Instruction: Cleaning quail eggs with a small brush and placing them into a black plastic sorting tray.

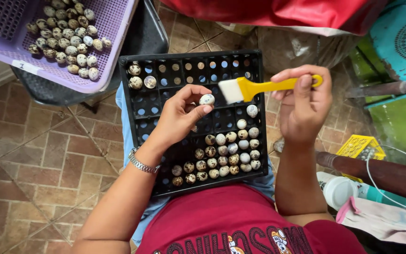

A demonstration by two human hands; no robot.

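Our left hand (177, 117) pinches a speckled quail egg (206, 99) between thumb and fingertips, raised above the black egg tray (165, 70) on our lap. Just to its right, our right hand (304, 106) closes around the yellow brush (259, 87), bristles nearly touching the egg. Below the left hand, more eggs (222, 157) fill tray cells; beyond it sits a purple basket (113, 28) of eggs.

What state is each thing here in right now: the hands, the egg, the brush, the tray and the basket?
Left hand: raised over the tray, pinching one egg.
Speckled egg: held at the fingertips, beside the bristles.
Right hand: closed on the brush handle.
Yellow brush: level, bristles toward the egg.
Black tray: on the lap, partly filled with eggs.
Purple basket: holds a heap of eggs.
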